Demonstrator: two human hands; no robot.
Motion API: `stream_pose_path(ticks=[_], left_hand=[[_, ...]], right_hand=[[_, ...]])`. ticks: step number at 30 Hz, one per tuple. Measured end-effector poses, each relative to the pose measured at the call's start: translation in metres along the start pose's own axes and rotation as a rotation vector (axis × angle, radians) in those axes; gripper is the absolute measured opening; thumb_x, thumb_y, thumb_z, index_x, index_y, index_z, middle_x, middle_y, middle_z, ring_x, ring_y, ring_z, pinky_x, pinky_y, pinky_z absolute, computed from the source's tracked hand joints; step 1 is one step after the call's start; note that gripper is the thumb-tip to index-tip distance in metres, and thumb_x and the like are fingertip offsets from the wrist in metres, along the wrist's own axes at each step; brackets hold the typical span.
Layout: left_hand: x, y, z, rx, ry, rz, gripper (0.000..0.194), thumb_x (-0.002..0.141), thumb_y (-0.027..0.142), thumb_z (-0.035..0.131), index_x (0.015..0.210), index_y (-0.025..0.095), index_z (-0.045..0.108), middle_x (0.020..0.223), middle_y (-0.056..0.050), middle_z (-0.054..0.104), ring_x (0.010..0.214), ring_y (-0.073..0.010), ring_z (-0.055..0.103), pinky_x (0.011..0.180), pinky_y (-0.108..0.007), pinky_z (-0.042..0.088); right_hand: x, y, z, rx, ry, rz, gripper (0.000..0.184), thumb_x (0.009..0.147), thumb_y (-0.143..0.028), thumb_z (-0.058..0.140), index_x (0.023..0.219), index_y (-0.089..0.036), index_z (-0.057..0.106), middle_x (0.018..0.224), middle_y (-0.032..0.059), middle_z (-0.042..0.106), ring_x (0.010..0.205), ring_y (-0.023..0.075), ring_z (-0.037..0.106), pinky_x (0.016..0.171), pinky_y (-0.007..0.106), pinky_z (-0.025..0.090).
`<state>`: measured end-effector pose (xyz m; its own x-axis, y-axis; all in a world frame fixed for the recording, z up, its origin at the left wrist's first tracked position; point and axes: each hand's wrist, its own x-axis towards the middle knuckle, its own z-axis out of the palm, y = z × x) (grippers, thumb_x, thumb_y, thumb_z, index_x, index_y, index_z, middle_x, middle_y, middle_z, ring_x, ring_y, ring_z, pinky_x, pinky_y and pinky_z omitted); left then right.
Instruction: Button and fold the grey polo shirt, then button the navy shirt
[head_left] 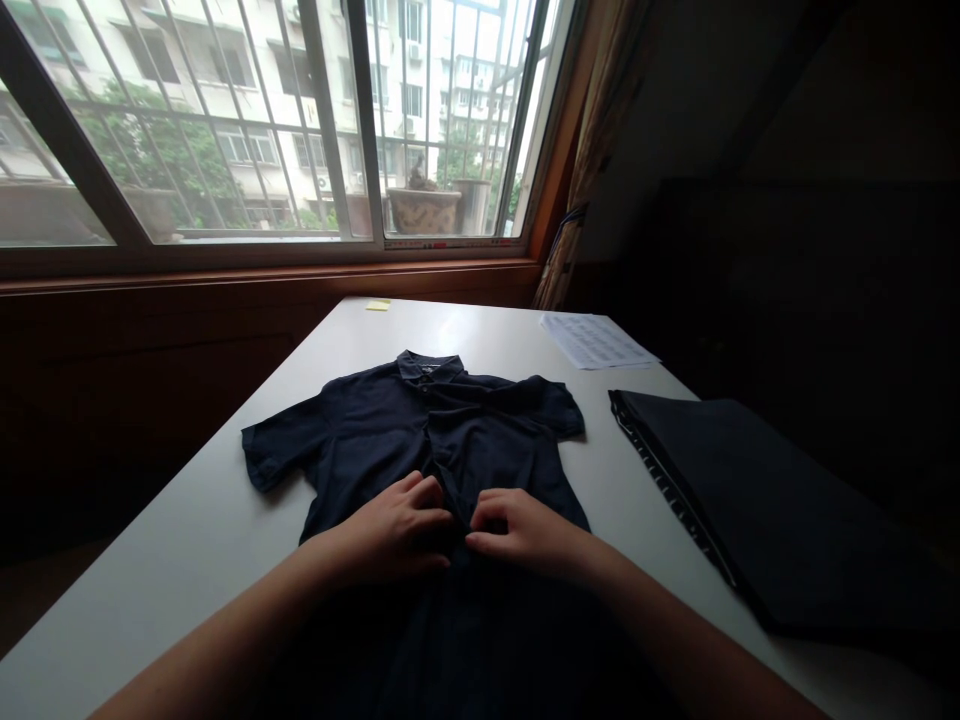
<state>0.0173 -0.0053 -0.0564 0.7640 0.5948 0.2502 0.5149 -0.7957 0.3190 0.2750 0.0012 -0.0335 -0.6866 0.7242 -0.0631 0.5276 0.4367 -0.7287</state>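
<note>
A dark navy short-sleeved shirt (375,425) lies front side up on the white table (187,530), its collar pointing toward the window. Both hands are at the middle of its front opening. My left hand (409,525) has curled fingers closed at the left side of the opening. Just to the right, my right hand (514,525) pinches the shirt's front edge between thumb and fingers. The upper part of the front is creased. Below the hands the cloth is very dark, and its buttons there cannot be made out.
To the right lies a large dark folded item (750,480) with a light-striped edge. Printed papers (596,342) rest at the table's far right corner, and a yellow sticky note (378,305) at the far left. Behind the table are a barred window (247,130) and a curtain (577,190).
</note>
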Motion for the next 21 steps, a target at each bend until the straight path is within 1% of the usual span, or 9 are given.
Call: stream_pose_path(ticks=[3,6,9,12,15,18,21], left_hand=[[0.001,-0.001,0.000,-0.044,-0.007,0.024,0.042,0.083,0.043,0.077,0.119,0.027,0.067,0.110,-0.008,0.057,0.097,-0.0239,0.052,0.085,-0.037,0.049],[0.001,0.000,-0.002,-0.063,0.000,0.069,0.031,0.088,0.042,0.073,0.115,0.028,0.069,0.109,-0.007,0.057,0.098,-0.0222,0.053,0.086,-0.035,0.048],[0.001,0.006,-0.004,-0.022,-0.008,0.140,0.020,0.094,0.034,0.066,0.113,0.028,0.069,0.107,-0.005,0.059,0.095,-0.0191,0.053,0.088,-0.034,0.045],[0.003,0.015,-0.007,0.078,-0.021,0.225,0.014,0.097,0.026,0.062,0.109,0.027,0.069,0.100,-0.004,0.062,0.087,-0.0176,0.053,0.080,-0.034,0.043],[0.004,0.021,-0.008,0.172,-0.022,0.287,0.010,0.098,0.023,0.059,0.103,0.023,0.068,0.091,-0.003,0.062,0.081,-0.0176,0.051,0.072,-0.035,0.040],[0.004,0.022,-0.008,0.185,-0.047,0.296,0.011,0.100,0.021,0.055,0.104,0.021,0.065,0.092,-0.004,0.063,0.080,-0.0181,0.051,0.072,-0.035,0.040],[0.003,0.020,-0.004,0.163,-0.067,0.248,0.011,0.099,0.019,0.054,0.104,0.020,0.063,0.093,-0.005,0.062,0.081,-0.0190,0.051,0.071,-0.035,0.041]], right_hand=[[-0.004,0.005,-0.002,0.059,0.038,0.022,0.018,0.088,-0.034,0.068,0.082,-0.018,0.072,0.085,0.0017,0.065,0.080,0.0164,0.061,0.074,0.026,0.045],[-0.006,0.009,-0.007,0.103,0.045,0.042,0.016,0.087,-0.031,0.067,0.080,-0.017,0.070,0.085,0.0015,0.064,0.080,0.0165,0.060,0.073,0.026,0.045],[-0.008,0.010,-0.012,0.160,0.020,0.070,0.014,0.086,-0.029,0.065,0.080,-0.017,0.069,0.086,0.0012,0.064,0.079,0.0161,0.060,0.073,0.026,0.045],[-0.010,0.010,-0.016,0.191,-0.016,0.073,0.010,0.085,-0.027,0.066,0.083,-0.018,0.069,0.090,0.0017,0.065,0.083,0.0169,0.060,0.077,0.026,0.046],[-0.011,0.011,-0.019,0.236,-0.050,0.068,0.010,0.086,-0.028,0.066,0.085,-0.018,0.070,0.093,0.0017,0.064,0.086,0.0175,0.060,0.080,0.027,0.046],[-0.011,0.013,-0.023,0.304,-0.074,0.079,0.015,0.087,-0.032,0.066,0.085,-0.018,0.069,0.093,0.0017,0.064,0.087,0.0177,0.060,0.081,0.027,0.046],[-0.011,0.014,-0.024,0.337,-0.086,0.086,0.019,0.088,-0.037,0.067,0.085,-0.018,0.068,0.093,0.0016,0.063,0.086,0.0177,0.059,0.081,0.028,0.046]])
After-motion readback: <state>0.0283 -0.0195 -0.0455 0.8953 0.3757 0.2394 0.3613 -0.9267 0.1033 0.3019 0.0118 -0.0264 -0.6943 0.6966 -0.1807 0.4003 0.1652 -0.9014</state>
